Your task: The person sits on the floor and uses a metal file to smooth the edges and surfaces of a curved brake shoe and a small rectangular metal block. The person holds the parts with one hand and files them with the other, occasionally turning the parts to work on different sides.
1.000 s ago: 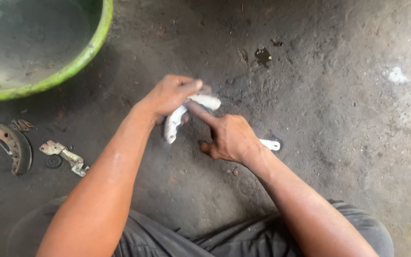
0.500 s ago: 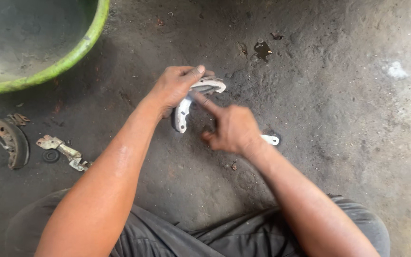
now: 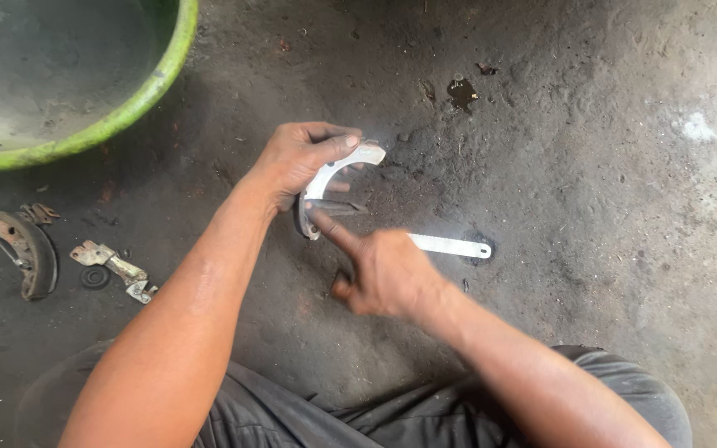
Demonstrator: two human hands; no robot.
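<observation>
Left hand (image 3: 296, 162): fingers curled round the upper part of a curved, pale metal brake shoe (image 3: 329, 178), thumb pressed along its top end, so the hand is closed on it and holds it just above the floor.
Right hand (image 3: 383, 274): mostly folded into a loose fist, with the forefinger stretched out towards far left; its tip touches the lower end of the brake shoe. A slim dark tool may sit under that finger, but the view there is too murky to be sure, so I cannot tell whether this hand grips anything.
Brake shoe: mid-scene, arched like a half ring, one end in the left hand, the other at the right forefinger.
Flat metal strip (image 3: 450, 245): pale, narrow, with a small hole at its right end; it lies on the floor just right of the right hand, partly hidden behind it.
Floor (image 3: 591, 191): dark, grimy concrete with scattered grit and a small oily blotch further off.
Green basin (image 3: 126, 116): large, round, bright rim, at far left, cut off by the frame.
Rusty brake shoe (image 3: 31, 253): at the left edge, well apart from the hands.
Small metal lever (image 3: 114, 267): lies just right of the rusty brake shoe, beside a dark washer (image 3: 95, 276).
Trousers (image 3: 292, 415): grey, at the near edge.
</observation>
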